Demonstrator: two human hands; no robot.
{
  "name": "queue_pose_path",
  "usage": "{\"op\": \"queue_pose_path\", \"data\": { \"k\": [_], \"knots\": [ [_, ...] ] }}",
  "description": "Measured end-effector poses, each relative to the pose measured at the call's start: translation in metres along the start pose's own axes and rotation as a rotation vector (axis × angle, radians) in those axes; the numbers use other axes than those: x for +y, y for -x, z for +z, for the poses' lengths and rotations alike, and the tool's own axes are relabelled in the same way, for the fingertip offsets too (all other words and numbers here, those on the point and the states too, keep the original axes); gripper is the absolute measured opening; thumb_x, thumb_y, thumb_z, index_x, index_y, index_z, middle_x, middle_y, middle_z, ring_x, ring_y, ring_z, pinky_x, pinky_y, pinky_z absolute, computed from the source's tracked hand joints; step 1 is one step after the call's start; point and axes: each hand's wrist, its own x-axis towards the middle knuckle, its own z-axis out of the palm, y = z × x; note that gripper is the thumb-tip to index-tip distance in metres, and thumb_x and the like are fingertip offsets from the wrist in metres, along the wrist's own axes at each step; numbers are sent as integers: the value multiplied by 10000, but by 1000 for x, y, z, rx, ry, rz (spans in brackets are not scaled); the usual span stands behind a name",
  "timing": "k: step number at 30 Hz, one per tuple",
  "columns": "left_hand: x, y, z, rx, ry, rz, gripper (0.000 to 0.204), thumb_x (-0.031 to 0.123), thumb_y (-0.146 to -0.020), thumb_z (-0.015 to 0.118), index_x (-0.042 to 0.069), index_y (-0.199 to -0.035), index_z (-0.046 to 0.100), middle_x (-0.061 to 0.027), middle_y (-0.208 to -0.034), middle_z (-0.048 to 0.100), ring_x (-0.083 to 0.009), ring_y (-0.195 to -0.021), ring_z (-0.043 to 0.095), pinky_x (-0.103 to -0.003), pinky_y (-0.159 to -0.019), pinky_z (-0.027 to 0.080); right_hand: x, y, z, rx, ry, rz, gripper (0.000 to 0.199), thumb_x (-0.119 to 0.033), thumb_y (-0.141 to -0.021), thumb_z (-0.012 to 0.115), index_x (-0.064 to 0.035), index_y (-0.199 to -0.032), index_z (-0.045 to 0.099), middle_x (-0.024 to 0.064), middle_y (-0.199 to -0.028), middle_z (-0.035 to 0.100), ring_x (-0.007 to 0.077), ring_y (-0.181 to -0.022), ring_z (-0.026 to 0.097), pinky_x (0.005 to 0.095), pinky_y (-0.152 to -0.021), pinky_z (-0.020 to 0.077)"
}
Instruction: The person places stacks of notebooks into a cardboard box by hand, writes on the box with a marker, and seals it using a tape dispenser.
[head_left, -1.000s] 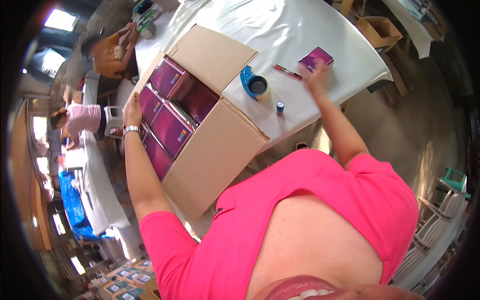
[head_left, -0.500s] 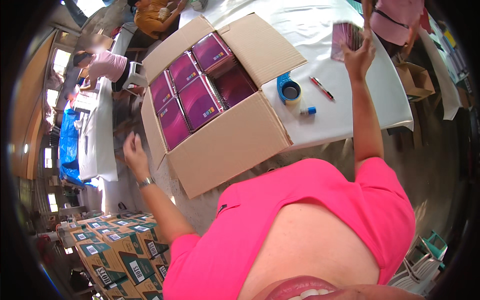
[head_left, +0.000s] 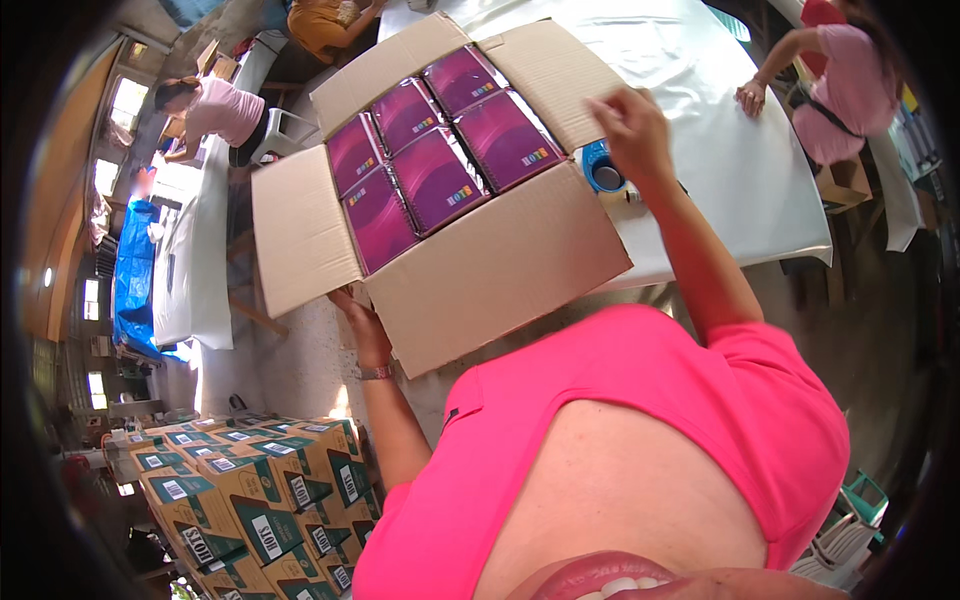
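An open cardboard box [head_left: 500,290] sits at the table's near left, packed with several stacks of purple spiral notebooks [head_left: 434,182], some under clear wrapping. At the near corner of the raised left flap [head_left: 305,230], my left hand [head_left: 364,328] has its fingertips tucked under the cardboard, partly hidden. My right hand [head_left: 636,135], fingers curled and nothing visible in them, hovers by the outer edge of the right flap [head_left: 555,75]. Just below that hand is a blue tape dispenser [head_left: 602,170], partly covered by my wrist.
A white-covered table [head_left: 710,150] extends right and back. A co-worker's hand [head_left: 750,97] rests on its right side. Other people [head_left: 225,110] work at the far left and the back. Stacked printed cartons [head_left: 250,490] stand at lower left, plastic chairs [head_left: 845,525] at lower right.
My right hand has come left from the far table, no longer holding the notebook bundle. The box's formerly lower right slot now shows a full stack. My left hand moved to the left flap, which has risen.
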Motion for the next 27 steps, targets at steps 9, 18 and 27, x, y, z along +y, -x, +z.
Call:
{"op": "queue_pose_path", "data": {
  "k": [9, 18, 27],
  "knots": [
    [48, -42, 19, -295, -629, 563, 493, 337, -794, 638, 71, -1203, 567, -121, -1355, 459, -318, -1317, 329, -403, -1073, 273, 1, 16, -7, -463, -988, -92, 445, -143, -818, 434, 24, -1229, 469, 111, -1332, 454, 227, -1260, 379, 324, -1059, 232],
    [64, -29, 96, 418, 222, 127, 526, 201, -747, 758, -46, -1149, 524, -104, -1170, 534, -182, -1030, 525, -322, -928, 388, 47, -160, 179, -526, -490, 136, 609, -437, -850, 596, 37, -1222, 516, 138, -1158, 588, 207, -1082, 536, 316, -883, 435],
    [57, -39, 53, 510, 46, -76, 700, 73, -744, 720, 35, -1347, 367, -179, -1311, 454, -251, -1200, 437, -349, -992, 348, 3, -109, 219, -529, -528, 165, 589, -180, -778, 714, 6, -1230, 385, 158, -999, 606, 187, -886, 611, 302, -778, 505]
  ]
}}
